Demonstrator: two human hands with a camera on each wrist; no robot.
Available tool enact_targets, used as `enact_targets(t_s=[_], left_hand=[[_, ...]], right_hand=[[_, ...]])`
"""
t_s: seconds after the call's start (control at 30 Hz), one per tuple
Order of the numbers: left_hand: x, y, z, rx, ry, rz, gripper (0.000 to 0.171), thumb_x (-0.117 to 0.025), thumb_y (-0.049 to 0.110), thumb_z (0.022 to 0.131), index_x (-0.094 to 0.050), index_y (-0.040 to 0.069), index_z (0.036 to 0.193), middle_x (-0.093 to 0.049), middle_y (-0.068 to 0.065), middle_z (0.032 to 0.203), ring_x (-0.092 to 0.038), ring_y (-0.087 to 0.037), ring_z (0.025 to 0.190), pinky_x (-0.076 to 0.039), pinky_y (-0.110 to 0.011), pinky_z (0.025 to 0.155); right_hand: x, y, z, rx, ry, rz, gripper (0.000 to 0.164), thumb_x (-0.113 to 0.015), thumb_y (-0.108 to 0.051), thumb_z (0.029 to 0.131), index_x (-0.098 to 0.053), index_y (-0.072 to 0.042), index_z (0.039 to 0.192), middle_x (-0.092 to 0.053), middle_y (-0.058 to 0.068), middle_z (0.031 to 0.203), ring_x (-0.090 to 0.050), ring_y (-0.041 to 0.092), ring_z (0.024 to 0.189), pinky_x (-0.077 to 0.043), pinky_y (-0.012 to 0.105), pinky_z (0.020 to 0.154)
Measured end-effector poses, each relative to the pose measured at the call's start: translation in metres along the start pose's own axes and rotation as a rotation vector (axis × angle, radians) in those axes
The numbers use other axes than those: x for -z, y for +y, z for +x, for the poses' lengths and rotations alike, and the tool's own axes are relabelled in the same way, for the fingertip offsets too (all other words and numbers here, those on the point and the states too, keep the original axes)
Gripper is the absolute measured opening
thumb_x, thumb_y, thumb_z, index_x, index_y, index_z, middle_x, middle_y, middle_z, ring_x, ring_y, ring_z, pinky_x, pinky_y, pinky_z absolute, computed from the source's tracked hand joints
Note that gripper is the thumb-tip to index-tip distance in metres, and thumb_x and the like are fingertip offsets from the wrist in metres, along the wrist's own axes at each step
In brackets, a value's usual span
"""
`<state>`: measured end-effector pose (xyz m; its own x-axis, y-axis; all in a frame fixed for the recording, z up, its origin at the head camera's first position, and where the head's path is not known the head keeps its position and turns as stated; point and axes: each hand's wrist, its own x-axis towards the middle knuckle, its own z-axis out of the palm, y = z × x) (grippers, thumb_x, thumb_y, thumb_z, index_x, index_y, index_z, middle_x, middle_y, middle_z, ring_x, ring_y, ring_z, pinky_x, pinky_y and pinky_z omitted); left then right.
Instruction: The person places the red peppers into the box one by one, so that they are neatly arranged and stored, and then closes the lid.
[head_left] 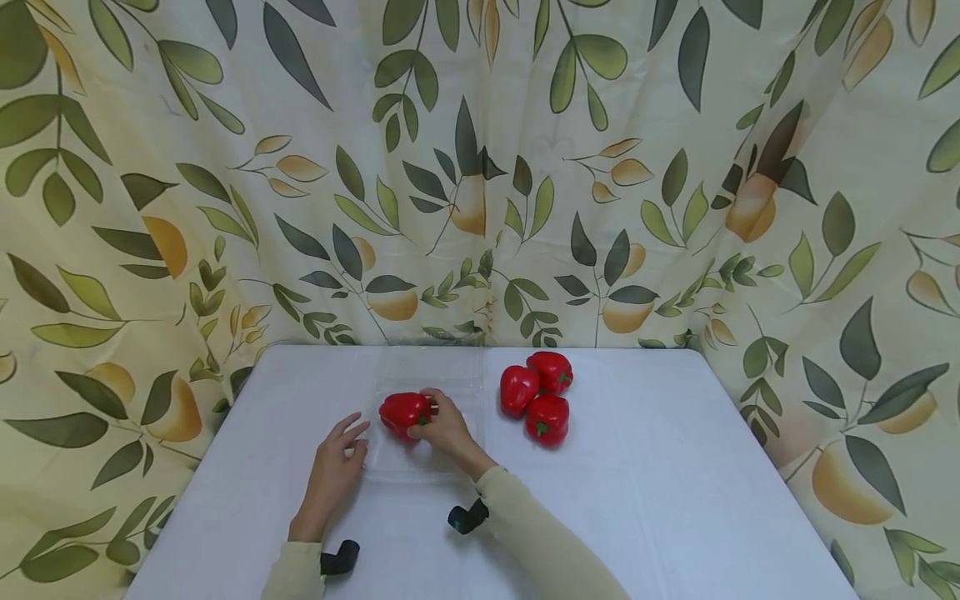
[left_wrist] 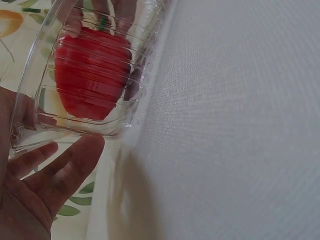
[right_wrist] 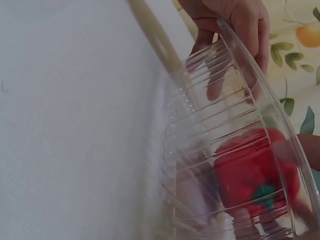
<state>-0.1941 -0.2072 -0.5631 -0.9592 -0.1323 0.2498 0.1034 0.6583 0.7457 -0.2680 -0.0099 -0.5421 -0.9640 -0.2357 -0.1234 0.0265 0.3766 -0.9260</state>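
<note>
A red bell pepper (head_left: pixel 403 413) with a green stem is inside a clear ribbed plastic container (left_wrist: pixel 120 129) on the table. My right hand (head_left: pixel 448 429) grips the pepper at its stem end, fingers reaching over the container's wall. Through the clear side, the pepper (right_wrist: pixel 245 175) shows in the right wrist view. At the container's left side is my left hand (head_left: pixel 335 467), its fingers loosely extended; in the left wrist view a fingertip of this hand (left_wrist: pixel 45 185) appears to touch the container's corner. It holds nothing.
Three more red bell peppers (head_left: pixel 536 396) sit grouped to the right of the container. A white cloth (head_left: pixel 675 483) covers the table. Behind it hangs a leaf-patterned curtain (head_left: pixel 525 250). A clear flap, seemingly the container's lid (head_left: pixel 429 362), lies toward the back edge.
</note>
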Motion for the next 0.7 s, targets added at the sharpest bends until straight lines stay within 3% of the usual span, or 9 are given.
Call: enact_targets(t_s=[0.2, 0.4, 0.7], left_hand=[[0.0005, 0.0013, 0.0004, 0.011, -0.008, 0.000, 0.033, -0.058, 0.008, 0.094, -0.066, 0.004, 0.126, -0.054, -0.011, 0.144, -0.070, -0.027, 0.101, -0.060, -0.024, 0.073], [0.0005, 0.0018, 0.0004, 0.018, -0.008, 0.006, 0.033, -0.058, 0.009, 0.094, -0.067, 0.004, 0.125, -0.054, -0.010, 0.144, -0.071, -0.028, 0.101, -0.061, -0.029, 0.075], [0.0015, 0.0023, -0.0005, 0.004, -0.009, 0.005, 0.034, -0.058, 0.007, 0.093, -0.066, 0.003, 0.126, -0.054, -0.011, 0.144, -0.071, -0.027, 0.101, -0.060, -0.029, 0.077]], right_hand=[[-0.0014, -0.0015, 0.0001, -0.002, 0.031, 0.031, 0.066, -0.081, -0.009, 0.075, -0.049, -0.013, 0.133, -0.056, 0.012, 0.133, -0.056, 0.030, 0.120, -0.056, 0.044, 0.095], [-0.0044, -0.0025, -0.0018, 0.006, 0.036, -0.005, 0.067, -0.081, -0.010, 0.076, -0.050, -0.014, 0.134, -0.057, 0.012, 0.134, -0.059, 0.029, 0.116, -0.057, 0.043, 0.093], [-0.0062, -0.0028, -0.0043, 0.005, 0.040, 0.003, 0.067, -0.079, -0.008, 0.077, -0.048, -0.014, 0.136, -0.055, 0.014, 0.138, -0.057, 0.032, 0.122, -0.056, 0.044, 0.095]])
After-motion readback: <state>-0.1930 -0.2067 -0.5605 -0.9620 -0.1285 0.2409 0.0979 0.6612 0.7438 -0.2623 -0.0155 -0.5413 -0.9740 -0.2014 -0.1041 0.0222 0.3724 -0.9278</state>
